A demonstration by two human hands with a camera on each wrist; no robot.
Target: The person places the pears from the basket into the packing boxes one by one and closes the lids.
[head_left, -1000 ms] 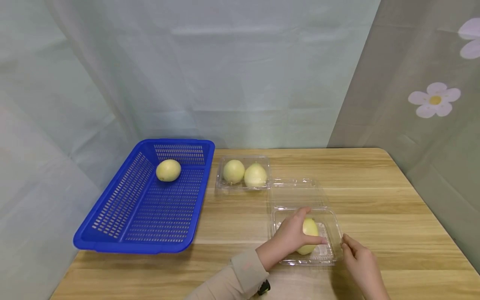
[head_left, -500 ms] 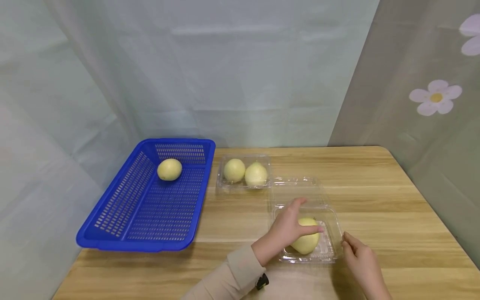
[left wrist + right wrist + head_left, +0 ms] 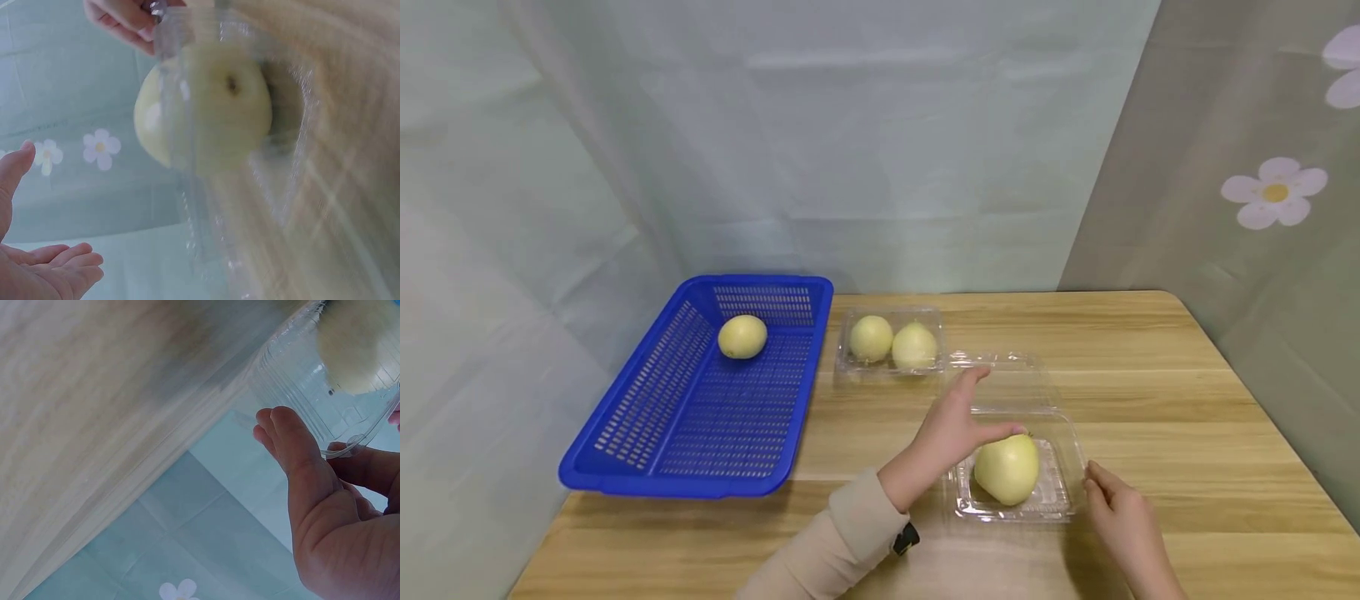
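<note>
A clear plastic clamshell box (image 3: 1060,508) lies on the table with its lid (image 3: 1011,387) folded back, away from the person. Inside it sits one round, pale yellow fruit (image 3: 1007,471), toward the left of the tray; a brown spot shows on the fruit (image 3: 234,84) in the left wrist view. My left hand (image 3: 947,429) is spread over the box's left side, thumb and fingers wide apart, the thumb tip overlapping the fruit's top in the head view. At the box's right rim, my right hand (image 3: 1127,521) pinches the edge between thumb and fingers, as the right wrist view confirms.
A blue slotted basket (image 3: 681,483) stands at the left with one similar fruit (image 3: 742,337) in it. Behind the open box, a lidded clear box (image 3: 891,319) holds two more fruits (image 3: 914,346). Curtains (image 3: 880,167) hang close along the table's back and sides.
My left hand has drawn back up and left off the fruit, exposing most of it; the fruit stays in the box. The right hand keeps its hold on the rim.
</note>
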